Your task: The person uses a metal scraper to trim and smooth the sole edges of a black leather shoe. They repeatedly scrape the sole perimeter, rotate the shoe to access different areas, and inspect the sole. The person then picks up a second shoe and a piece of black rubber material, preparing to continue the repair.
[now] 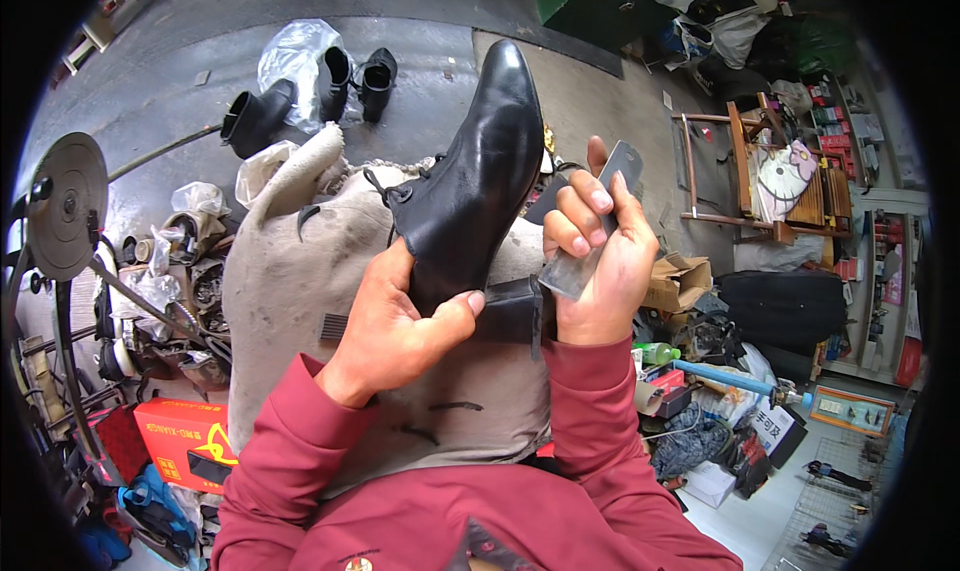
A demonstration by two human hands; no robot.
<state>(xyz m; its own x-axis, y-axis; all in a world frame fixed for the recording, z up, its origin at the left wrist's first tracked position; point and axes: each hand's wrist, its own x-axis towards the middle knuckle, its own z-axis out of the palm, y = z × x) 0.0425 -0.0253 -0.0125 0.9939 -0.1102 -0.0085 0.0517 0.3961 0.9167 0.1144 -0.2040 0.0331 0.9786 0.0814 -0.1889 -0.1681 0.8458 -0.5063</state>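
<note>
My left hand (pixel 400 341) grips a black leather shoe (pixel 475 161) by its heel end, toe pointing up and laces on its left side. My right hand (pixel 600 261) holds a flat grey metal blade (pixel 580 271) at a slant, fingers curled over it, just right of the shoe. A beige, stained cloth (pixel 280 301) covers my lap under both hands. A black flat piece (pixel 510 316) lies on it beneath the shoe, partly hidden.
Black boots (pixel 255 121) stand on the floor ahead near a plastic bag (pixel 295 56). A metal machine with a round plate (pixel 70 201) and an orange box (pixel 180 441) are at left. A wooden chair (pixel 745 171), cardboard box (pixel 675 286) and clutter are at right.
</note>
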